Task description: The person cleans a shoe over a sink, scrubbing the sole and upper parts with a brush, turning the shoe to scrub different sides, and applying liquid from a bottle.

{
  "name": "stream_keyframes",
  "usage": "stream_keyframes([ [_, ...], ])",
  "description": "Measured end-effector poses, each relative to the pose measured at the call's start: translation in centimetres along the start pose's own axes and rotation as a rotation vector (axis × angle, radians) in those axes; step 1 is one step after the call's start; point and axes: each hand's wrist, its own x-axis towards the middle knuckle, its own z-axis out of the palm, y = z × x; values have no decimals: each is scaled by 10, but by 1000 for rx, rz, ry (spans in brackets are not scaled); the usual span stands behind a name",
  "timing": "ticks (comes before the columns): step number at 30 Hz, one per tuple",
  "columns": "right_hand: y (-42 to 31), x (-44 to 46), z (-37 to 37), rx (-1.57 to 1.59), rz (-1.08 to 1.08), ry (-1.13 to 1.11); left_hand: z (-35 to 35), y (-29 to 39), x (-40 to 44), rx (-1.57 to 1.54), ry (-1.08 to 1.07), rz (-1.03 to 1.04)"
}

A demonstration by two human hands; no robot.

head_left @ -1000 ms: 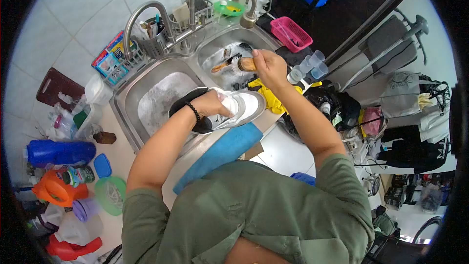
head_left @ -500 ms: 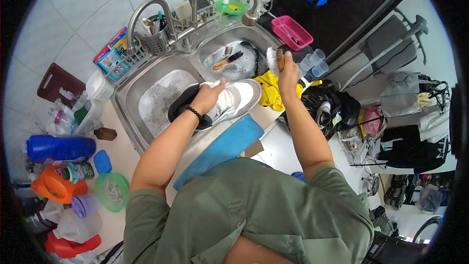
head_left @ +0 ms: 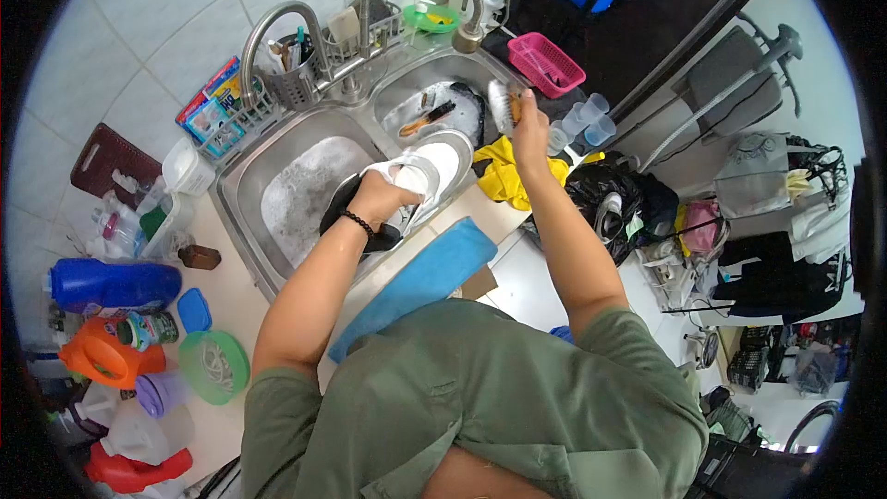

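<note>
My left hand (head_left: 383, 200) grips a white and black sneaker (head_left: 449, 159) above the front edge of the double sink (head_left: 242, 238). The sneaker's toe points up and to the right, its dark collar lies below my wrist. A scrub brush (head_left: 502, 108) with white bristles and a brown wooden back is held upright in my right hand (head_left: 529, 134), to the right of the sneaker and apart from it. Beneath that hand a yellow cloth (head_left: 504, 183) lies on the counter. A second wooden brush (head_left: 427, 118) with dark bristles rests in the foamy right basin.
Two curved faucets (head_left: 286, 9) rise behind the basins. At the right stand a pink basket (head_left: 547, 66) and several clear cups (head_left: 591, 117). A blue towel (head_left: 416, 286) hangs along the counter's front. Bottles, including a blue one (head_left: 115, 284), crowd the left counter.
The sneaker has turned, its toe swinging up and to the left. My right hand with the scrub brush has shifted slightly left and down, nearer the sneaker.
</note>
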Motion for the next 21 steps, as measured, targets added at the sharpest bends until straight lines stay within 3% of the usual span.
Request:
stream_keyframes([
  [2, 21, 15, 11, -32, 9, -29, -2, -10, 4, 33, 54, 25],
  [4, 9, 16, 32, -31, -154, -38, -1, 1, -2, 0, 108, -9],
  [6, -11, 19, 60, -16, -189, -128, 2, 1, -1, -5, 172, -7],
  [8, -77, 1, 75, -35, -107, -346, -1, -19, 14, 33, 253, 91],
  [11, -145, -18, 120, -179, -1046, -431, -9, -23, 22, 110, 295, 105],
  [12, -161, -26, 148, 101, -1181, -416, -13, -23, 24, 123, 291, 117],
  [13, -187, -38, 161, 18, -1198, -525, -16, -23, 27, 129, 282, 128],
  [15, -247, -67, 184, -173, -749, -789, -23, -23, 33, 144, 265, 142],
  [17, -269, -71, 202, -356, -816, -878, -29, -29, 31, 187, 244, 150],
  [21, -287, -69, 173, -315, -909, -1013, -41, -41, 0, 351, 279, 180],
])
